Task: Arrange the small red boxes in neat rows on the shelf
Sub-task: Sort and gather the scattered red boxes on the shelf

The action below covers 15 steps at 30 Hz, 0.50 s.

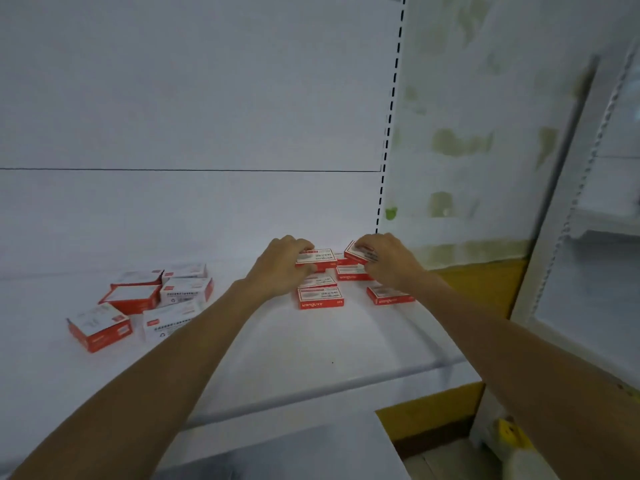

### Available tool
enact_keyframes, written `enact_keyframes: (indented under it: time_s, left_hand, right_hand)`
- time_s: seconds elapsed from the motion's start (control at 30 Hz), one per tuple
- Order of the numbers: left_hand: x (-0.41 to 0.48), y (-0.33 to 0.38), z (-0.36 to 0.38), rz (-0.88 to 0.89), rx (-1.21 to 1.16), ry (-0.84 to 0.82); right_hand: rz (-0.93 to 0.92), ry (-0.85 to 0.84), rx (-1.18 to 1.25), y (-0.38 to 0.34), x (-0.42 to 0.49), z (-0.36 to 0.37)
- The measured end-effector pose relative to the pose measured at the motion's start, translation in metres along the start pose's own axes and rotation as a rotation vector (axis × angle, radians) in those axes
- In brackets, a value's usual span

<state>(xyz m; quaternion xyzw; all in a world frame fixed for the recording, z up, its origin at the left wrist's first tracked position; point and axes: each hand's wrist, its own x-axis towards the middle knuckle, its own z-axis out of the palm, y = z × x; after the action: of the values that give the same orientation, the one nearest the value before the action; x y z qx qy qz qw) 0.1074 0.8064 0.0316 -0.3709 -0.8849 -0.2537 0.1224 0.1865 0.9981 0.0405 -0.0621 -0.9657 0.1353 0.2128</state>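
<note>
Two boxes are gripped: flat box (320, 257) by left hand (284, 266), tilted box (356, 252) by right hand (389, 261).

Shop, by the look of it: white metal display shelf (277, 358) w/ plain back panel (190, 98) and slotted upright (391, 109) at its right edge, 10+ identical red boxes (320, 297) of 1 brand on it, 2nd slotted unit (588, 202) beside it.

Left hand (282, 263) grips flat red box (318, 258) — right hand (384, 259) grips tilted box (358, 253); white shelf (277, 358).
</note>
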Motion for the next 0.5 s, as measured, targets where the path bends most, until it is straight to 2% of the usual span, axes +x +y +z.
enact_keyframes:
  time_s: [0.13, 0.3, 0.5]
  left_hand:
    - [0.013, 0.004, 0.010, -0.090, 0.010, 0.001]
    - [0.014, 0.003, 0.023, -0.186, 0.045, -0.104]
    - [0.006, -0.006, 0.016, -0.242, 0.084, 0.035]
  right_hand:
    - [-0.104, -0.081, -0.007, 0.014, 0.029, 0.006]
    - [-0.202, -0.224, -0.001, 0.022, 0.049, 0.025]
    - [-0.282, -0.119, 0.082, 0.016, 0.061, 0.035]
